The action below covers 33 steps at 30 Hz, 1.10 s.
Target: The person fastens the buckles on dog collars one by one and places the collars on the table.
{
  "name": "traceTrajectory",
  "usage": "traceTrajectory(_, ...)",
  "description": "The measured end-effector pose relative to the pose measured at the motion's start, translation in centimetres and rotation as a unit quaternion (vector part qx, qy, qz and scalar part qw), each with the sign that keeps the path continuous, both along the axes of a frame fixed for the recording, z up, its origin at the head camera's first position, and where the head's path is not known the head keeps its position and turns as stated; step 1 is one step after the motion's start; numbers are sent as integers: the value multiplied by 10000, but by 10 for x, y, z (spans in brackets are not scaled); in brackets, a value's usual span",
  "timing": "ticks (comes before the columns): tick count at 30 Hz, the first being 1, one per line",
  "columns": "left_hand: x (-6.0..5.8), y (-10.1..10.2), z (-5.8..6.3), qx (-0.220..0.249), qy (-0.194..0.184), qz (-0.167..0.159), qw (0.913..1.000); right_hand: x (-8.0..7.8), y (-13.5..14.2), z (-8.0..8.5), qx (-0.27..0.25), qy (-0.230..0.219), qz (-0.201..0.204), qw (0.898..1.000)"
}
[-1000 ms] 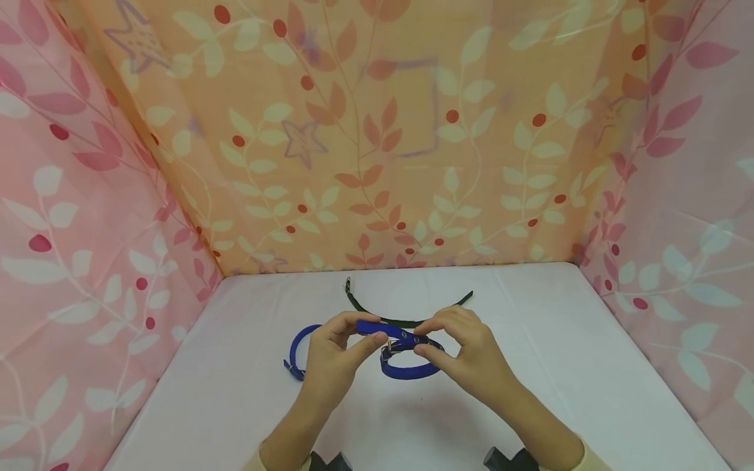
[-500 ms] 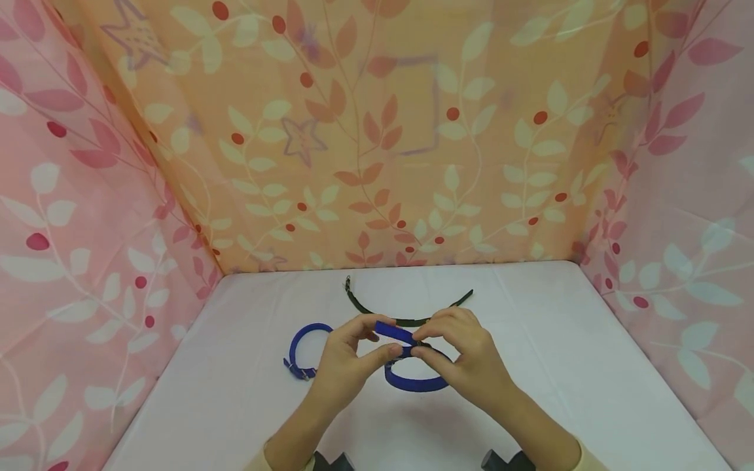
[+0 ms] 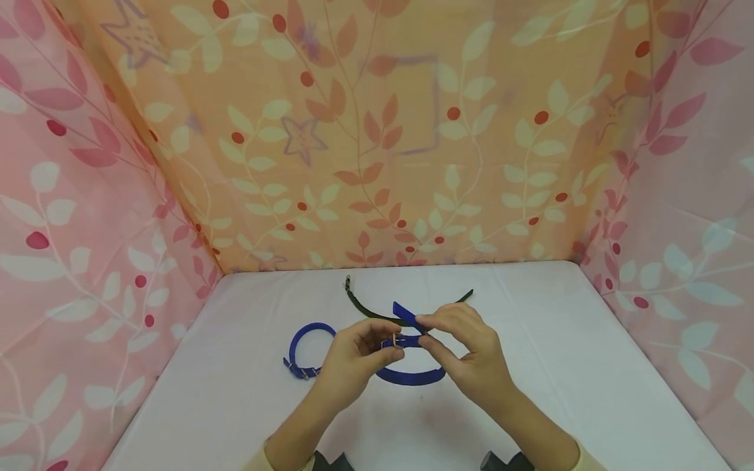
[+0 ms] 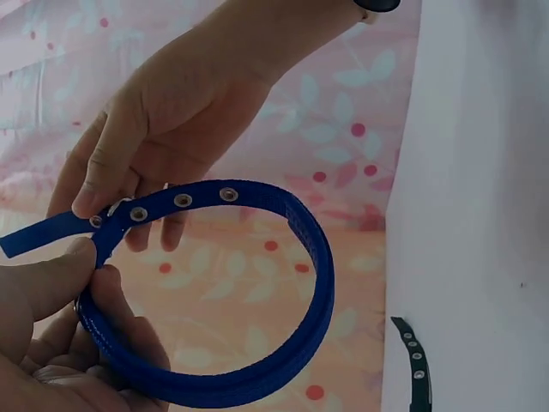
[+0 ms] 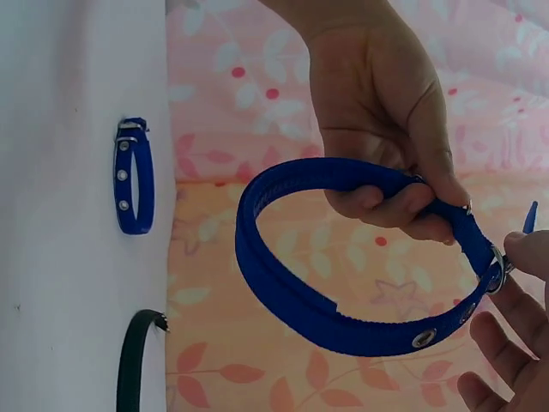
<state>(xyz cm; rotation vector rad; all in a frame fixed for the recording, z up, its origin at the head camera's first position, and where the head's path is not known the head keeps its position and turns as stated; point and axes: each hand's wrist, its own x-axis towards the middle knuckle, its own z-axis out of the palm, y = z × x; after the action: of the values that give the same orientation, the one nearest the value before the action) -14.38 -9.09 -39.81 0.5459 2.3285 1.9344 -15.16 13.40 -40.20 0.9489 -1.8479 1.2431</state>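
Note:
Between both hands, raised in front of the body, is a blue dog collar (image 3: 412, 378) bent into a loop. My left hand (image 3: 347, 366) pinches it at the metal buckle (image 3: 396, 339), thumb below and fingers above. With thumb and forefinger, my right hand (image 3: 477, 347) pinches the strap just right of the buckle. The strap's loose tip (image 3: 403, 313) sticks up past the right fingers. Metal eyelets (image 4: 183, 201) line the strap in the left wrist view. In the right wrist view a metal ring (image 5: 497, 270) shows near the right fingertips.
On the white table (image 3: 530, 366) a second blue collar (image 3: 292, 343), buckled in a loop, lies left of the left hand. Behind the hands, a dark green collar (image 3: 368, 314) lies unfastened in a curve. Patterned cloth (image 3: 353, 196) encloses the back and sides.
The strap's loose tip has swung from pointing left to pointing up. My left hand has shifted right and now holds the collar at the buckle, which has come into sight.

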Motion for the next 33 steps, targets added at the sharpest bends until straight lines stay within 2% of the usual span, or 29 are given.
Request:
traceTrajectory(3,0,0,2,313,-108,-36,9994,-1,-1,0,10,70,-57,10000)
traceTrajectory(14,5,3,5,963,-383,41,9946,-1,-3,1,-56,587,-172,9981)
traceTrajectory(18,7,5,2,1052,-176,62,9943,1,-4,2,-131,684,-267,9972)
traceTrajectory(26,9,10,-2,1052,726,242,9915,4,-2,7,-297,754,-235,9964)
traceTrajectory(33,11,10,-2,1021,630,252,9925,3,0,13,-56,952,-180,9953)
